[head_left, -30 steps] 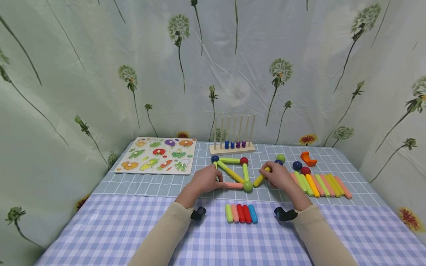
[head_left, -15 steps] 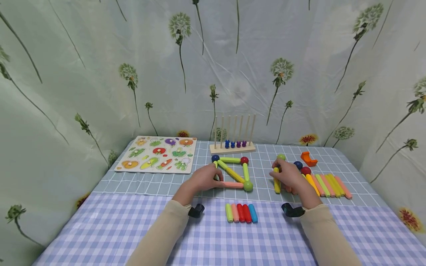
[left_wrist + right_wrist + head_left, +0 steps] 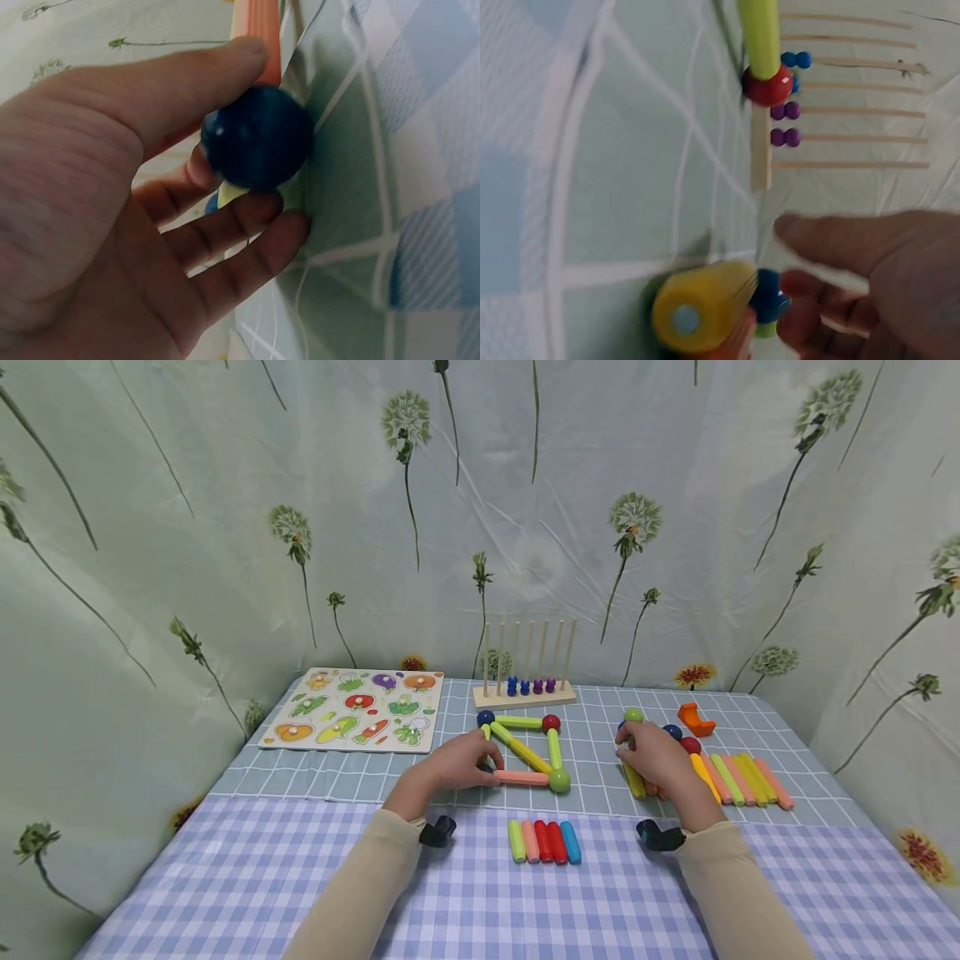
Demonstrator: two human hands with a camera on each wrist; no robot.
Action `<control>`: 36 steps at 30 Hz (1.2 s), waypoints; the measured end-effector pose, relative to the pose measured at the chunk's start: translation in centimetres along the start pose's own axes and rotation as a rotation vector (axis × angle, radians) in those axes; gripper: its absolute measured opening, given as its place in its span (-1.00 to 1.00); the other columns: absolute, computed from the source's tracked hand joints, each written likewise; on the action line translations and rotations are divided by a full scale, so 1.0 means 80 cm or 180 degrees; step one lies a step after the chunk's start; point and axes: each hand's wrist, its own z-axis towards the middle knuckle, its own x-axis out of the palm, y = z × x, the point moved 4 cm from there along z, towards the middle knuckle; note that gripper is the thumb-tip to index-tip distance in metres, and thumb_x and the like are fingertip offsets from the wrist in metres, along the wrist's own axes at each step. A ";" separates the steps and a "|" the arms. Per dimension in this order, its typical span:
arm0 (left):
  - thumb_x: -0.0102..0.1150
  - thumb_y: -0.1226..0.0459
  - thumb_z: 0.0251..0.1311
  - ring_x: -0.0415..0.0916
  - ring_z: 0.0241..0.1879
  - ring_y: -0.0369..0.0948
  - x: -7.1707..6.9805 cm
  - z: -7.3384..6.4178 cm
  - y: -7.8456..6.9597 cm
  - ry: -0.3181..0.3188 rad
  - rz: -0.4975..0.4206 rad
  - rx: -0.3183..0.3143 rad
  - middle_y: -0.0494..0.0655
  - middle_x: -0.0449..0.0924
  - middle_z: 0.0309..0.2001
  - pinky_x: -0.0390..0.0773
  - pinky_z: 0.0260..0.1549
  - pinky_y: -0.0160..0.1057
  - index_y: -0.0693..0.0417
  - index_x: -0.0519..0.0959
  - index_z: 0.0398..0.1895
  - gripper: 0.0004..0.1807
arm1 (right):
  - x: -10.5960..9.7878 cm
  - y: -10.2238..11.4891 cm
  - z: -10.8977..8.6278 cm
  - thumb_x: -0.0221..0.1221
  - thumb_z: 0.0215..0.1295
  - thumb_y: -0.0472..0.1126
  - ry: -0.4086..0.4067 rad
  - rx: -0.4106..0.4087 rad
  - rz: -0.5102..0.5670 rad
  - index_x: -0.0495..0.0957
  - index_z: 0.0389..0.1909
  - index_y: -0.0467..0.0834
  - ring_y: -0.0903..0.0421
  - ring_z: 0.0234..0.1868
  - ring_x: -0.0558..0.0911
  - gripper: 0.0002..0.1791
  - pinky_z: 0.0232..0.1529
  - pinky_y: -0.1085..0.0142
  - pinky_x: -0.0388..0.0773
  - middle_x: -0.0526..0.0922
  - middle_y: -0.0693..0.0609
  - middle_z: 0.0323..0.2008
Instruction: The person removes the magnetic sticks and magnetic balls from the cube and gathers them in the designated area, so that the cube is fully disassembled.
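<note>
A flat frame of coloured sticks and balls lies on the grey grid cloth. My left hand (image 3: pixel 459 763) holds its near left corner, a dark blue ball (image 3: pixel 259 139). The thumb lies along the end of the pink stick (image 3: pixel 523 777), and fingers curl behind the ball. That stick runs to a green ball (image 3: pixel 558 780); a yellow stick (image 3: pixel 525 752) crosses the frame diagonally. To the right, my right hand (image 3: pixel 654 752) hovers over a loose yellow stick (image 3: pixel 701 307), thumb and fingers apart with nothing between them. This stick lies at the left end of a stick row.
More sticks (image 3: pixel 738 779) line up at right, with a red ball (image 3: pixel 691 745) and an orange curved piece (image 3: pixel 696 720) behind. Several short sticks (image 3: pixel 544 842) lie in front. A vegetable puzzle board (image 3: pixel 352 710) and a pegged bead stand (image 3: pixel 523 696) are at the back.
My right hand has carried the yellow stick right, away from the frame, set it beside the row and let go. The left hand stays at the frame's corner.
</note>
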 end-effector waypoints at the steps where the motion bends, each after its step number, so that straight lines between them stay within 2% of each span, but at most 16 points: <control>1: 0.41 0.14 0.18 0.38 -0.20 -0.21 0.000 0.000 0.001 0.0017 -0.0007 0.0029 -0.15 0.45 -0.22 0.45 -0.13 -0.23 -0.17 0.71 -0.19 -0.85 | 0.001 0.005 0.000 0.23 0.37 -0.13 0.0009 -0.0067 0.0008 0.54 0.04 -0.15 0.01 -0.29 0.54 -0.71 -0.38 0.29 0.57 0.58 -0.16 -0.13; 5: 0.43 0.17 0.15 0.38 -0.18 -0.21 0.000 0.001 0.005 0.0057 -0.0037 0.0125 -0.17 0.46 -0.20 0.46 -0.09 -0.22 -0.16 0.71 -0.14 -0.80 | 0.014 0.030 -0.003 0.25 0.36 -0.04 0.0301 -0.0443 0.0144 0.53 0.08 -0.06 0.04 -0.20 0.54 -0.65 -0.22 0.24 0.61 0.63 -0.10 -0.09; 9: 0.44 0.16 0.14 0.40 -0.19 -0.21 0.000 0.002 0.004 0.0065 -0.0133 0.0206 -0.18 0.48 -0.22 0.46 -0.11 -0.23 -0.16 0.72 -0.14 -0.79 | 0.035 0.059 -0.005 0.35 0.26 0.02 0.0715 -0.0834 0.0247 0.49 0.06 0.00 0.11 -0.25 0.57 -0.58 -0.19 0.26 0.62 0.64 0.00 -0.16; 12: 0.45 0.14 0.14 0.40 -0.20 -0.21 0.002 0.003 0.003 0.0076 -0.0202 0.0226 -0.18 0.48 -0.23 0.47 -0.13 -0.25 -0.17 0.72 -0.15 -0.79 | 0.047 0.074 -0.007 0.42 0.18 -0.02 0.0788 -0.1020 0.0177 0.46 -0.03 0.03 0.13 -0.27 0.55 -0.58 -0.18 0.28 0.59 0.61 0.07 -0.24; 14: 0.45 0.13 0.13 0.41 -0.20 -0.21 0.003 0.004 0.002 0.0083 -0.0231 0.0209 -0.17 0.47 -0.23 0.47 -0.14 -0.26 -0.17 0.72 -0.15 -0.79 | 0.051 0.080 -0.007 0.44 0.14 -0.06 0.0720 -0.1110 0.0051 0.45 -0.09 0.04 0.14 -0.27 0.52 -0.59 -0.19 0.30 0.57 0.58 0.09 -0.28; 21: 0.44 0.13 0.14 0.42 -0.20 -0.22 0.004 0.004 -0.001 0.0046 -0.0180 0.0128 -0.18 0.47 -0.24 0.48 -0.13 -0.26 -0.17 0.72 -0.17 -0.81 | 0.057 0.084 -0.009 0.43 0.14 -0.10 0.0495 -0.1041 -0.0179 0.48 -0.14 0.08 0.15 -0.28 0.49 -0.65 -0.23 0.31 0.52 0.54 0.12 -0.32; 31: 0.40 0.15 0.17 0.39 -0.24 -0.22 0.009 0.006 -0.003 -0.0059 -0.0088 0.0102 -0.15 0.44 -0.26 0.45 -0.17 -0.25 -0.16 0.71 -0.24 -0.89 | 0.061 0.087 -0.010 0.40 0.15 -0.13 0.0524 -0.0861 -0.0263 0.55 -0.14 0.11 0.14 -0.30 0.49 -0.71 -0.21 0.28 0.54 0.55 0.12 -0.33; 36: 0.38 0.13 0.18 0.38 -0.24 -0.22 0.010 0.006 -0.004 -0.0116 0.0004 0.0173 -0.17 0.45 -0.26 0.43 -0.17 -0.25 -0.17 0.71 -0.26 -0.91 | 0.062 0.086 -0.012 0.38 0.16 -0.16 0.0594 -0.0914 -0.0235 0.62 -0.10 0.06 0.14 -0.26 0.48 -0.72 -0.17 0.27 0.54 0.58 0.13 -0.28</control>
